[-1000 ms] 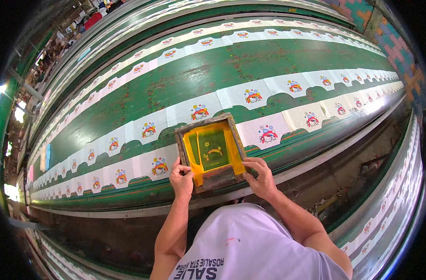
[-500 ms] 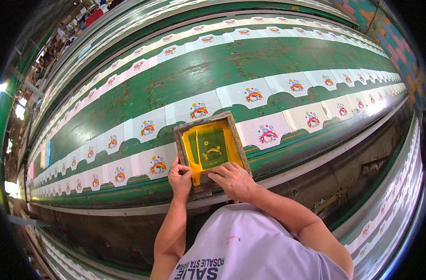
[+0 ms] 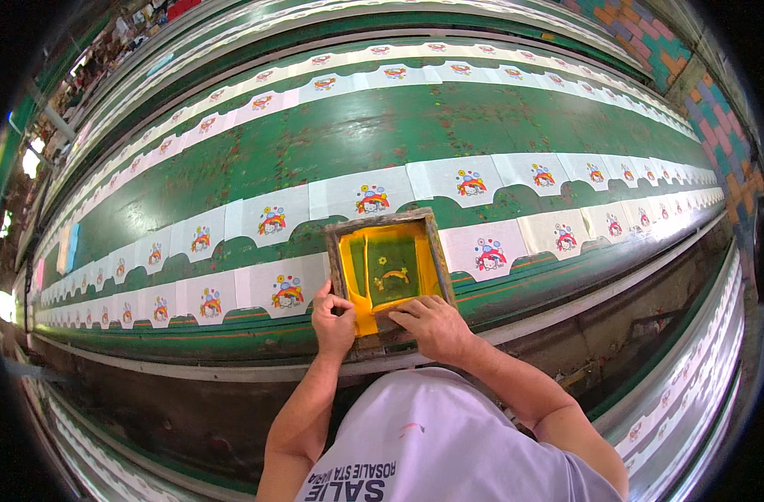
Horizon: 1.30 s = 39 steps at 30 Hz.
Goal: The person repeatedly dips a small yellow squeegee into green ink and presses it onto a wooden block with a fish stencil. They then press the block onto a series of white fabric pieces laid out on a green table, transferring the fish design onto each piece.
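A wooden screen frame [image 3: 433,244] with yellow ink on its mesh lies on a white printed cloth piece at the near edge of the long green table [image 3: 348,134]. My left hand [image 3: 333,322] grips the frame's near left corner. Over the near rail lies my right hand [image 3: 438,326], its fingers bent toward the yellow ink-covered strip [image 3: 368,316] between my hands. I cannot tell if that strip is a squeegee.
Rows of white cloth pieces [image 3: 284,289] with colourful rainbow prints run the table's length, two rows near me and one far. A metal rail [image 3: 566,305] edges the table in front of me. More printed pieces [image 3: 692,376] line a table at lower right.
My right hand has left the frame's near right corner and slid left to the middle of the near rail. The left hand and the frame have stayed put.
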{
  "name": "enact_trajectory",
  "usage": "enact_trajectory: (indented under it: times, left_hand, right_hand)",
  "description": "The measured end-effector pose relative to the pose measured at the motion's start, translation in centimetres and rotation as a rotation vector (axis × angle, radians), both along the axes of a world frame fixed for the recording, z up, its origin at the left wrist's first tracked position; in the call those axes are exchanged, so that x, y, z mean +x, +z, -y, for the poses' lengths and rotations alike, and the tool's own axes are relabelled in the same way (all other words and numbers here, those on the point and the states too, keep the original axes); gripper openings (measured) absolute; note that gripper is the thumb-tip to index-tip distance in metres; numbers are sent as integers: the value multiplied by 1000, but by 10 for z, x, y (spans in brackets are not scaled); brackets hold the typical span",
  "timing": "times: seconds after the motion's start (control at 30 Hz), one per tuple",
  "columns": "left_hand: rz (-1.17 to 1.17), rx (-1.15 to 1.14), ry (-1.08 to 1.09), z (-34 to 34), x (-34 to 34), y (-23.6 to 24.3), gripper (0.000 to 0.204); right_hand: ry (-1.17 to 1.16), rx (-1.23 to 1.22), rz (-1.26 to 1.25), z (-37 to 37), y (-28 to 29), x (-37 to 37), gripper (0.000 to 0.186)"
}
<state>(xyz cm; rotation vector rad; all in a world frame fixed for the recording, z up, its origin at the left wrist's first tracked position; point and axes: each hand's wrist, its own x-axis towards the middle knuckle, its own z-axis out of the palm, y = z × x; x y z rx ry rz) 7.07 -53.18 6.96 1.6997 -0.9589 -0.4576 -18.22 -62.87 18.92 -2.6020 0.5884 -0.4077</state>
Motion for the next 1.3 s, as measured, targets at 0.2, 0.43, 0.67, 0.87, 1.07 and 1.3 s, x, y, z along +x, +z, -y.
enact_trajectory:
  times: [0.2, 0.43, 0.67, 0.87, 1.07, 1.3]
  left_hand:
    - [-106, 56, 15, 1, -5, 7, 14]
    - [-38, 29, 7, 2, -8, 12, 15]
    - [-40, 13, -9, 1, -8, 13, 15]
    - [-24, 47, -9, 0, -7, 9, 15]
    - [-557, -49, -31, 5, -7, 36, 68]
    - [-193, -360, -827, 40, -67, 150, 95]
  right_hand:
    - [-66, -123, 10, 36, -25, 24, 52]
    - [-125, -113, -73, 112, -20, 72, 55]
    - [-123, -77, -67, 119, -21, 75, 55]
    - [-47, -153, -58, 60, -27, 44, 53]
    - [-34, -64, -29, 7, -14, 13, 56]
    - [-2, -15, -134, -12, -4, 8, 48]
